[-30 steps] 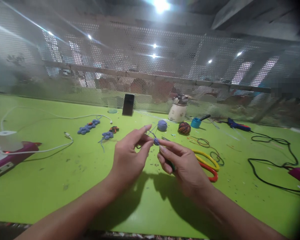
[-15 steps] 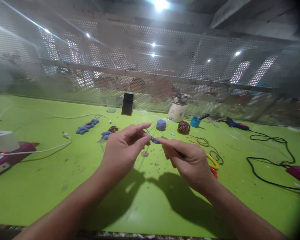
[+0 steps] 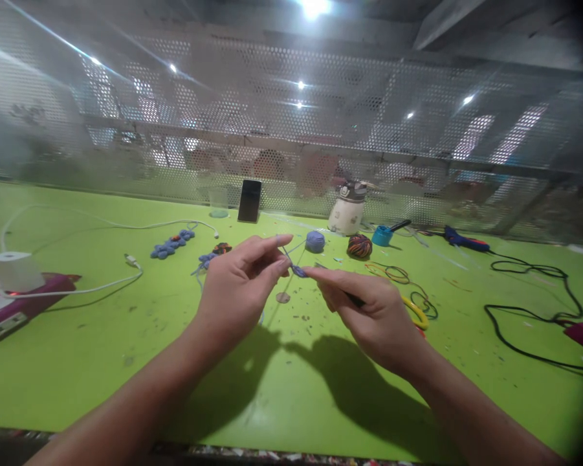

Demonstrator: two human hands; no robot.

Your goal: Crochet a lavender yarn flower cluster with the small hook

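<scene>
Between my two hands is a small piece of blue-purple crochet. My left hand pinches its left end between thumb and fingers, and yarn runs over the raised index finger. From there the strand leads back toward a blue-purple yarn ball. My right hand is closed around a crochet hook, whose dark handle shows under the fingers. Its index fingertip touches the right end of the crochet piece; the hook's tip is hard to make out. Beside my left hand lies another blue crochet piece, partly covered.
Behind the hands stand a phone, a clear cup, a white jug and a multicoloured yarn ball. Yellow-handled scissors lie by my right wrist. Purple power strip left; glue gun right. A crochet strip lies left.
The view has shifted slightly, so the table things sit a little further right. Both hands keep their hold on the crochet piece and hook, with only slight finger movement.
</scene>
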